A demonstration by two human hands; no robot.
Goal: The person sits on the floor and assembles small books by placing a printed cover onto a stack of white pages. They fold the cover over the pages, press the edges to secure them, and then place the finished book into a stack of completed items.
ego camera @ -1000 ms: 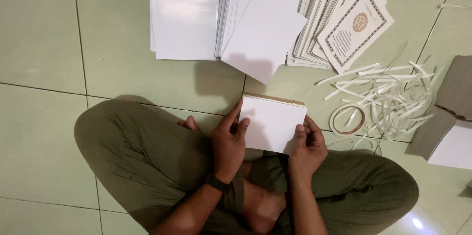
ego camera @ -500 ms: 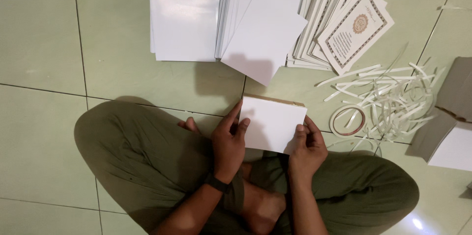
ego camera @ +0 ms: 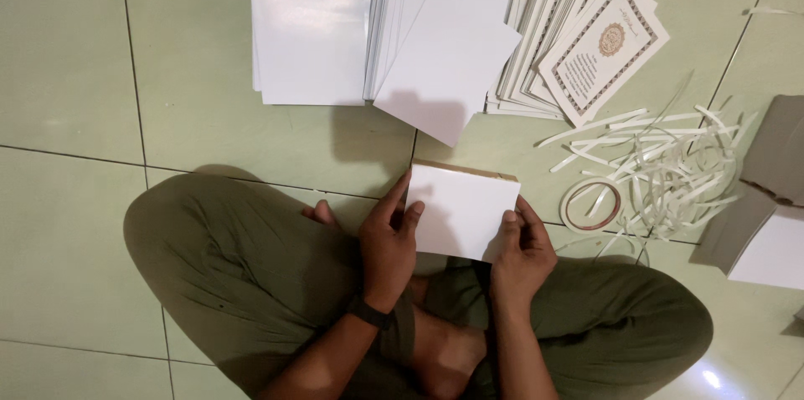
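I sit cross-legged on a green tiled floor. A white folded card (ego camera: 462, 209) with a brown top edge is held in front of my knees. My left hand (ego camera: 389, 241) grips its left edge, thumb on the face. At the card's lower right corner, my right hand (ego camera: 521, 251) pinches it with its fingertips. A black watch sits on my left wrist.
Stacks of white cards (ego camera: 310, 27) and tilted white sheets (ego camera: 448, 48) lie ahead. A pile of printed cards with ornate borders (ego camera: 599, 48) lies to the right. A tape roll (ego camera: 591, 204), loose white paper strips (ego camera: 670, 161) and a grey box (ego camera: 766, 216) are at right.
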